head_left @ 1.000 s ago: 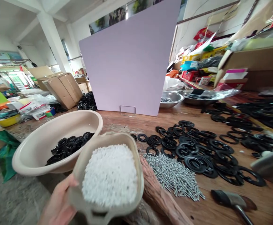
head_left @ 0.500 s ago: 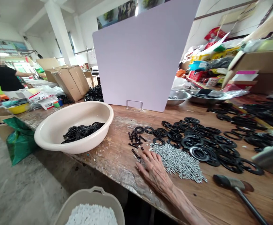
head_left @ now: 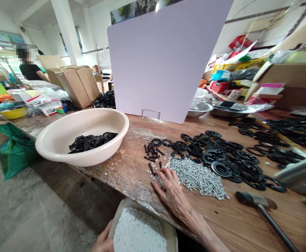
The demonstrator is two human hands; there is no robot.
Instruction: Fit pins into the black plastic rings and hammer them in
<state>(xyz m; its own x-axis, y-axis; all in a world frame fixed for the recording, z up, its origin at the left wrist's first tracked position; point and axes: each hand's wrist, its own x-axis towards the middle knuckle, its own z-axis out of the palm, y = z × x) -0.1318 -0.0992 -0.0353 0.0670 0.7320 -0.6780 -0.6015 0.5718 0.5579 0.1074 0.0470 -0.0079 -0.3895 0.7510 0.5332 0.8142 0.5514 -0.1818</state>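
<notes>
My left hand (head_left: 102,242) grips the rim of a beige tub (head_left: 168,231) filled with small white pellets (head_left: 138,232), held below the table edge. My right hand (head_left: 172,192) lies flat on the wooden table (head_left: 131,171), fingers spread, touching the near edge of a pile of silver screws (head_left: 198,176). Short black pins (head_left: 151,154) lie just beyond its fingertips. Black plastic rings (head_left: 221,157) spread to the right of the screws.
A large beige basin (head_left: 63,134) with black rings stands at the left. A lilac divider board (head_left: 165,63) stands behind. A hammer (head_left: 263,210) lies at the right. Metal bowls (head_left: 198,108), cardboard boxes (head_left: 76,84) and a person (head_left: 30,66) are farther off.
The tub of white pellets has come down from in front of the basin to below the table edge. My right hand has spread flat beside the screws.
</notes>
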